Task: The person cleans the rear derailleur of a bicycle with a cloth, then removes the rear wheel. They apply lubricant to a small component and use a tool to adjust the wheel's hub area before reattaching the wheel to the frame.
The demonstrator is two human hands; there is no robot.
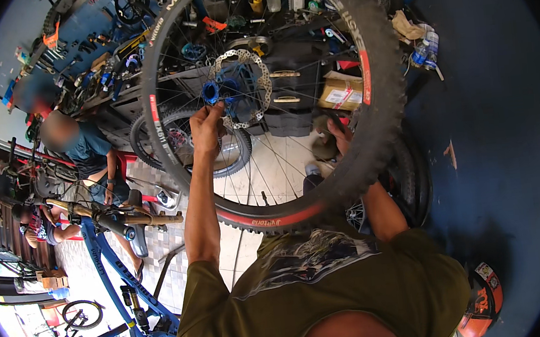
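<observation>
A bicycle wheel (371,139) with a knobby black tyre and red label patches is held up in front of me. At its middle are a blue hub (211,92) and a silver brake disc (265,81). My left hand (206,128) is closed, its fingertips pinching the near end of the hub. Through the spokes I see my right hand (341,137), with its fingers apart behind the wheel's right side. The tyre crosses in front of that forearm. Whether the palm touches the wheel is hidden.
Tools hang on the blue wall at upper left. Behind the wheel are a cluttered bench, black drawers (285,89) and a cardboard box (342,91). A blue bicycle frame (107,262) stands left, near a seated person (90,153). An orange-black helmet (482,307) is at lower right.
</observation>
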